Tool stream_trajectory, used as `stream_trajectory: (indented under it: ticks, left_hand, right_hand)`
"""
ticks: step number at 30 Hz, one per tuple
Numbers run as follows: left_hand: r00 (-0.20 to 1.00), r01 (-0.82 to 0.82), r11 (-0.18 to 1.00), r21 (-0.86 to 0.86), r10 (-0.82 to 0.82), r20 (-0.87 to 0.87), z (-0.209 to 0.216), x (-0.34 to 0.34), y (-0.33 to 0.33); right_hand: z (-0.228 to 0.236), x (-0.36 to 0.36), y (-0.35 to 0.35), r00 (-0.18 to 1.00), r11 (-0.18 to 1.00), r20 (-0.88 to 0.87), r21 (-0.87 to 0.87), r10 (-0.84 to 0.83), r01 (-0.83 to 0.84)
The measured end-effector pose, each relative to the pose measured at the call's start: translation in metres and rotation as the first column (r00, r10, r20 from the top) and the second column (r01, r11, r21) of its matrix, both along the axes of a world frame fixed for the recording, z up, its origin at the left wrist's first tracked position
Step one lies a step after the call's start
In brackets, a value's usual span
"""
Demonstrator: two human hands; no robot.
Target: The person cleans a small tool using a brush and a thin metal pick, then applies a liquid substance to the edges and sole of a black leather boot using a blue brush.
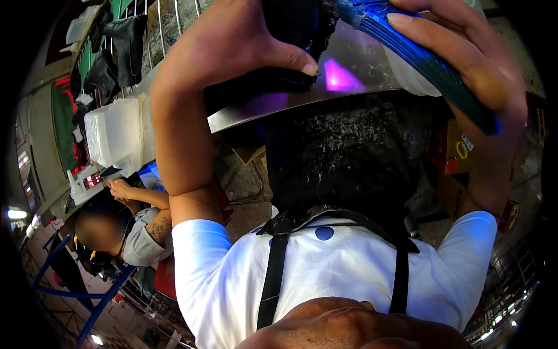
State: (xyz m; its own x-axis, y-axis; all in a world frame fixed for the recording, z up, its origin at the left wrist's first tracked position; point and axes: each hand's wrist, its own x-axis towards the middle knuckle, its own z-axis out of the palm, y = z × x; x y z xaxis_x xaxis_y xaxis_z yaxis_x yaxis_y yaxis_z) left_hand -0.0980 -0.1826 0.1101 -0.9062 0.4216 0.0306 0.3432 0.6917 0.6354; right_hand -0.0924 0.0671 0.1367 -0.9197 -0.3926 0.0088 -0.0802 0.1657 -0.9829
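Top centre of the frame, a dark fish sits pinned under the closed left hand on a steel surface; the right hand grips a blue scaler. Wet scales could let either one slip.

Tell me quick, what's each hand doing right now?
Left hand: closed on a dark object.
Right hand: closed on a blue ridged tool.

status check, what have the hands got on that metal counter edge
Left hand gripping a dark object. Right hand holding a blue ribbed tool. Both over the metal counter edge. Nothing blocking.
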Motion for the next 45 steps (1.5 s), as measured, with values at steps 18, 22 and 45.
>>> stream_trajectory:
  ticks: [18, 22, 45]
  left_hand:
    - [0.998, 0.057, 0.998, -0.002, -0.057, 0.007, -0.008, -0.015, -0.011]
    - [0.999, 0.029, 0.998, -0.062, -0.03, -0.012, -0.012, -0.015, -0.01]
    - [0.992, 0.08, 0.992, -0.102, -0.089, -0.085, 0.002, 0.008, -0.002]
  right_hand:
    - [-0.092, 0.002, 0.005, 0.647, 0.969, -0.722, 0.16, 0.245, -0.189]
    - [-0.103, 0.003, 0.014, 0.747, 0.935, -0.562, 0.205, 0.354, -0.288]
    - [0.02, -0.047, 0.03, 0.513, 0.857, -0.706, 0.497, 0.489, -0.134]
